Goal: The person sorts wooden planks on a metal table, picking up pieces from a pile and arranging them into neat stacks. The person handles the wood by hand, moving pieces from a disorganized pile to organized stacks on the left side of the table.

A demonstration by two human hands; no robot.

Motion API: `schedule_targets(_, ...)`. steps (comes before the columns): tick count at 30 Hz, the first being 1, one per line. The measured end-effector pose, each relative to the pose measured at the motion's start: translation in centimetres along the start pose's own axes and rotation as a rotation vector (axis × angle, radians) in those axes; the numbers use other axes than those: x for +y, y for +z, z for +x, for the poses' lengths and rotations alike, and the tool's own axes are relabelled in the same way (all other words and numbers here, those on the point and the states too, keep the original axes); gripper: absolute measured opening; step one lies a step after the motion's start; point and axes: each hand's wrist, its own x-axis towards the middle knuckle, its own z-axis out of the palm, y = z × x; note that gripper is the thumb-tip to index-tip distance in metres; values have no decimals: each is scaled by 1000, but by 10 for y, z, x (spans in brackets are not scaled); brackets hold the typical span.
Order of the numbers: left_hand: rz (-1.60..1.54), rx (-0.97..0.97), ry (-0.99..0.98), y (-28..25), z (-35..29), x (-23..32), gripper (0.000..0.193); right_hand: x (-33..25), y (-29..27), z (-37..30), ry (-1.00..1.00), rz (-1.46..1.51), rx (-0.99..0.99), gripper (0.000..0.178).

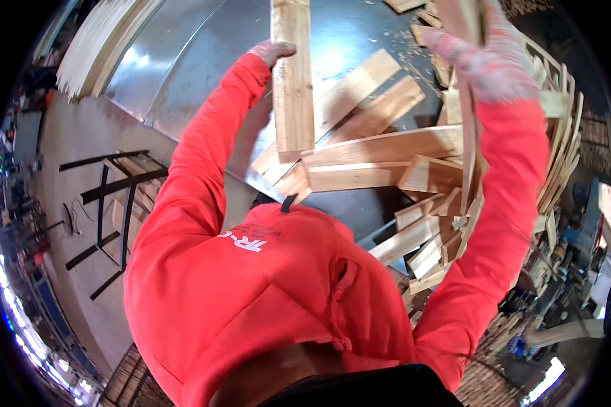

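Note:
My left hand (273, 51), in a knitted work glove, is closed round the left edge of a long wooden board (294, 102), its thumb lying on the top face. The near end of this board rests over other loose boards (380, 146). My right hand (492, 68), gloved in speckled pinkish knit, grips another long board (467, 136) that runs toward me beside my red sleeve. Part of that board is hidden behind the hand. Shorter wood blocks (431, 175) lie between the two arms.
A shiny metal tabletop (204, 74) carries the wood, with wood chips near its far right. Pale strips are stacked (98, 47) at the far left. On the floor at left stands a black metal frame (119, 203) with wood. More curved strips (563, 136) lie at right.

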Motion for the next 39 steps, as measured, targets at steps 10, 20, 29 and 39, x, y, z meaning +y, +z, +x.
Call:
schedule_targets(10,141,167,-342,-80,-108,-135,57,70,149,-58,664,-819,-749,108)
schedule_targets(20,-386,38,-416,12,-100,-85,49,-75,277,-132,117,-241,-375,49)
schedule_targets(29,-544,187,-551,20,-97,-97,43,99,24,-429,1200,-835,-581,102)
schedule_targets(39,-274,295,-475,30,-107,-72,42,118,-11,-450,1109,-394,-824,82)
